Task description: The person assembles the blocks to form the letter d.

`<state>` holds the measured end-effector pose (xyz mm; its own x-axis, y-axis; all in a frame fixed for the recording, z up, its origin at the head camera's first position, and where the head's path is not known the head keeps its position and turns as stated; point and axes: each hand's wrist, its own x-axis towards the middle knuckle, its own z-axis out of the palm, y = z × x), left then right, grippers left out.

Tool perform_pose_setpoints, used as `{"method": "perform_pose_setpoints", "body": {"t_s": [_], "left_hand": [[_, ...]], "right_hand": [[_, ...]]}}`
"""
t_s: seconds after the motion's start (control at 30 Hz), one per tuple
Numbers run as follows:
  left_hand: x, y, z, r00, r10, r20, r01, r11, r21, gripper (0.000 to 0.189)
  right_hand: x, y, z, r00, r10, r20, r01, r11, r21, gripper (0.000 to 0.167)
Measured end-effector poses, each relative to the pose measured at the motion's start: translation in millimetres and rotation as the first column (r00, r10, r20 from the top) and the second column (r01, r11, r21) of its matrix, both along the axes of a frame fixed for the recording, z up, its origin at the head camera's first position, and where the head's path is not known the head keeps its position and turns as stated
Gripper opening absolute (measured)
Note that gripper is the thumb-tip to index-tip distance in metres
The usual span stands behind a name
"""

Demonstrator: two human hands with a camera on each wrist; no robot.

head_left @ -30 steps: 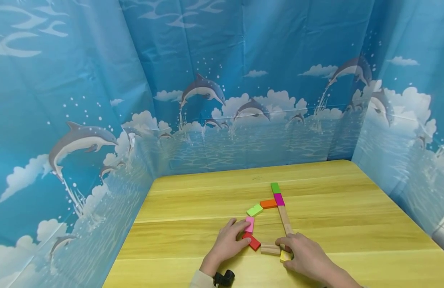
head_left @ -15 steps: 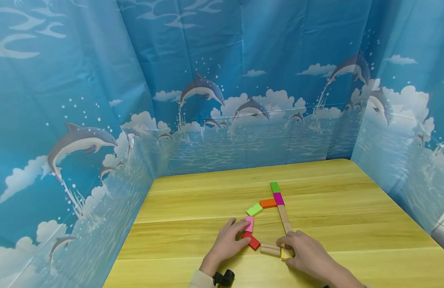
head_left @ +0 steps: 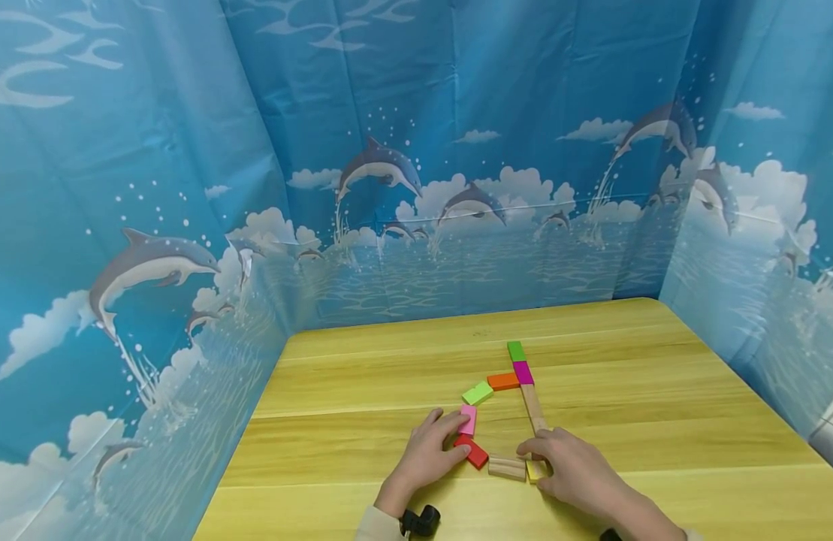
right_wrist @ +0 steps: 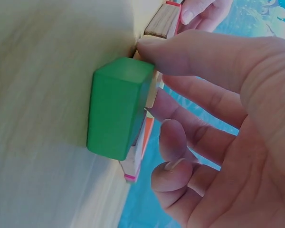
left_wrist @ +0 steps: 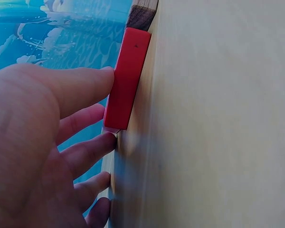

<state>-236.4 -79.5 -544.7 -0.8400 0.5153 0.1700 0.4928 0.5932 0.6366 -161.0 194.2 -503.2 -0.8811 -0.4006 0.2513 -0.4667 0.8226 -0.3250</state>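
In the head view, my left hand [head_left: 427,451] rests at the left side of a ring of blocks, thumb on a red block [head_left: 473,453] and a fingertip on a pink block [head_left: 468,419]. The left wrist view shows its fingers loosely spread, thumb against the red block's side. My right hand [head_left: 573,467] pinches a yellow block [head_left: 537,472] between thumb and index finger. This lies beside a plain wooden block [head_left: 507,468], at the near end of a straight row. A dark green block [right_wrist: 118,109] stands by the right hand, hidden under it in the head view.
Beyond the hands, the row continues with plain wooden blocks [head_left: 532,406], a magenta block [head_left: 523,373] and a green block [head_left: 516,351]. An orange block [head_left: 503,382] and a lime block [head_left: 478,393] curve leftward. A dolphin-print curtain [head_left: 457,263] hangs behind the yellow table [head_left: 362,376].
My right hand has shifted slightly away from me, and the yellow block has moved with it and turned a little. The left hand and the other blocks have stayed in place.
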Motion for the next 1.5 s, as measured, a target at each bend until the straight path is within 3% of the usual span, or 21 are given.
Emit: {"method": "perform_pose_setpoints", "body": {"t_s": [0.83,1.5], "left_hand": [[0.8,-0.3,-0.6,1.0,0.015,0.0,-0.015,1.0,-0.005,0.049],[1.3,0.3,3.0,1.0,0.0,0.007,0.0,1.0,0.002,0.05]], "right_hand": [[-9.4,1.7,-4.4,0.998,0.05,0.044,-0.049,0.999,-0.017,0.044],[-5.1,18.9,12.4,0.995,0.082,0.057,-0.077,0.994,-0.083,0.046]]}}
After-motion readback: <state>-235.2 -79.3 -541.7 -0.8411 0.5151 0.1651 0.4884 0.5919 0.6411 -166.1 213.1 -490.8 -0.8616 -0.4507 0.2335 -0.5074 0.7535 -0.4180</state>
